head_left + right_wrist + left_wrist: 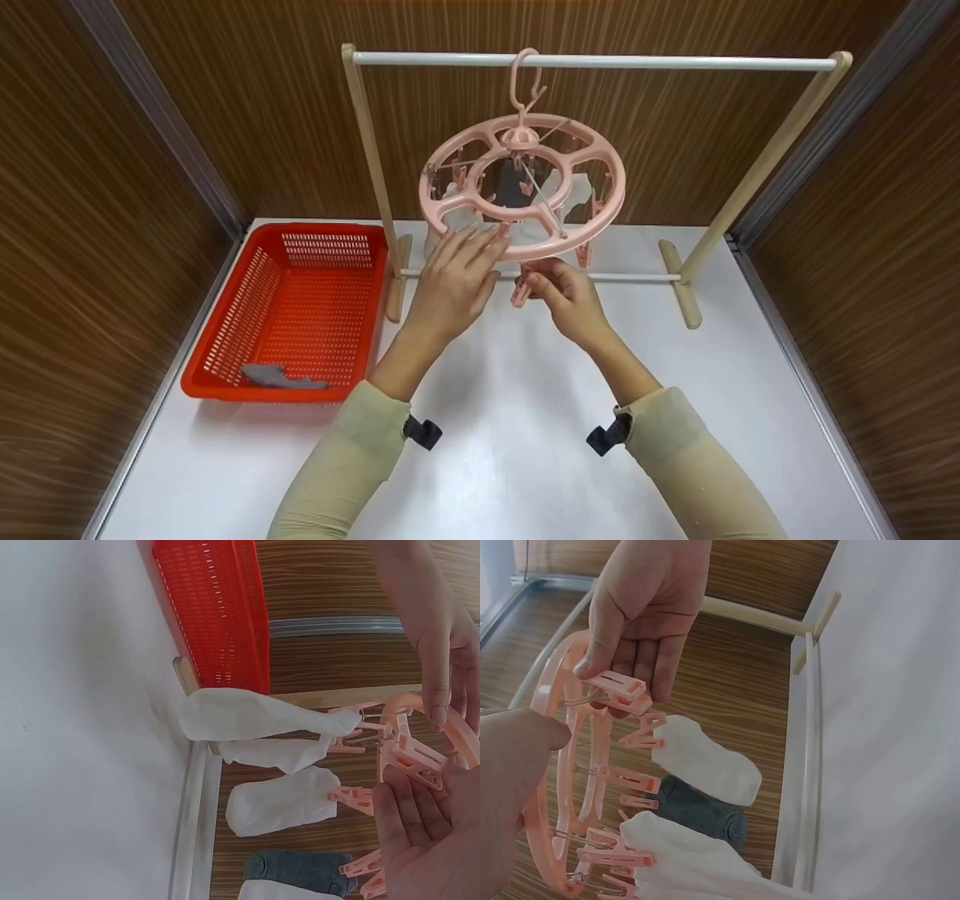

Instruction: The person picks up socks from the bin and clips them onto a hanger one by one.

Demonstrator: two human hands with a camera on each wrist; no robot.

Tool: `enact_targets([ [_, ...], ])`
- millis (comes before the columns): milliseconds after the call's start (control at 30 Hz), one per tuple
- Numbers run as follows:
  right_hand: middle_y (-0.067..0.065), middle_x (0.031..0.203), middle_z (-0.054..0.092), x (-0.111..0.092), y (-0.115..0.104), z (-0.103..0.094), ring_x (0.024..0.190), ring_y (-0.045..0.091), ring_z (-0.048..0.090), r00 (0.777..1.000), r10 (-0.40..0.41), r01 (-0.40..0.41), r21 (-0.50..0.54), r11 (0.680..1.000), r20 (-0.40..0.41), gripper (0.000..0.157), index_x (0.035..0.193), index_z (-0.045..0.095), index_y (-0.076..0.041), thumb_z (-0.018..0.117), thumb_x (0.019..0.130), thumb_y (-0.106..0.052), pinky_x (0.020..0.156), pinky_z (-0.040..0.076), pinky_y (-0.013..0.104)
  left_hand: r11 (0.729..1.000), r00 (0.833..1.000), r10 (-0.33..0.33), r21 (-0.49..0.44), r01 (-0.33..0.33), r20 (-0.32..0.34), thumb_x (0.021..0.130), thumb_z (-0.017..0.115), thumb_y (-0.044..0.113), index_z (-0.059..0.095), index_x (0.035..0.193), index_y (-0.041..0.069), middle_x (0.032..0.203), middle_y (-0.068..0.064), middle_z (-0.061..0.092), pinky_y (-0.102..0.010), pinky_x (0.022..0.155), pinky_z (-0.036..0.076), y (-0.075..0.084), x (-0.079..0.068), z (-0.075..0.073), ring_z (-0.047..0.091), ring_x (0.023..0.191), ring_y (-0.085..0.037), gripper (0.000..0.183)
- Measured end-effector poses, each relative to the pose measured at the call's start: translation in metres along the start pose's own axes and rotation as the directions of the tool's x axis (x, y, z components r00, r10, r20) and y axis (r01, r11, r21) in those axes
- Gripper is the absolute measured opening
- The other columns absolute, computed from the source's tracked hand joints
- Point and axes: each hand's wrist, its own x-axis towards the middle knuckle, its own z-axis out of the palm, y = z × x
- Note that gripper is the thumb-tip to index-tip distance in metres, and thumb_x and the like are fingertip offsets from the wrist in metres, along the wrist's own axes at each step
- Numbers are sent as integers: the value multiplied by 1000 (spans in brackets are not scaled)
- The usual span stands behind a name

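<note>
A pink round clip hanger point(615, 191) hangs by its hook from the white rod. My left hand point(459, 281) holds its near rim, fingers lying over the top; in the right wrist view the thumb of that left hand point(435, 682) overlaps the ring. Just under the near rim, my right hand point(574, 300) pinches a pink clip point(521, 291) between thumb and fingers; this clip point(622, 690) has no sock in it. From other clips hang several white socks point(262, 711) and a dark grey sock point(292, 870).
A red perforated basket point(379, 300) stands at the left with a grey cloth piece point(281, 376) inside. The drying stand has a white top rod point(675, 63), wooden side posts point(765, 165) and a white lower bar point(634, 277). Wood-patterned walls surround the white table point(495, 465).
</note>
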Motion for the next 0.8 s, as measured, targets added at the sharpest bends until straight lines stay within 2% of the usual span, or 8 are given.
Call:
enact_targets([
  [267,27,95,69,-1,-2,1,84,34,72,999,-10,10,-14,1000,-36,19,111,63,14,55,99,1,81,60,34,1000,1000,-10,13,10,20,93,70,20,54,145,18,146,-6,56,-48,122,22,3,-2,-2,42,143,-32,55],
  [367,22,94,71,1,11,1,84,30,73,999,-24,24,-10,1000,-44,20,111,65,10,57,100,-4,80,60,35,1000,1000,-2,24,1,19,93,69,21,54,145,18,148,-8,53,-52,121,24,1,-5,-5,39,144,-34,54],
  [500,16,93,73,5,28,1,82,24,74,998,-48,48,-1,999,-51,20,111,67,4,58,100,-10,79,60,36,999,999,-16,36,15,28,94,68,23,51,147,19,155,-9,44,-55,120,24,-4,-15,-11,33,147,-34,57],
  [633,18,94,72,6,29,2,81,25,73,998,-36,36,12,999,-43,20,112,66,5,57,100,-9,79,60,36,996,998,-57,73,54,41,92,70,23,47,150,21,158,-9,38,-52,121,24,-11,-28,-17,31,148,-33,63],
  [800,24,97,71,2,26,-1,83,27,73,997,3,-1,16,1000,-75,18,111,65,9,55,100,-1,79,60,32,992,996,-71,112,64,54,91,71,23,43,152,20,160,-9,36,-51,120,25,-25,-46,-24,29,149,-33,67],
])
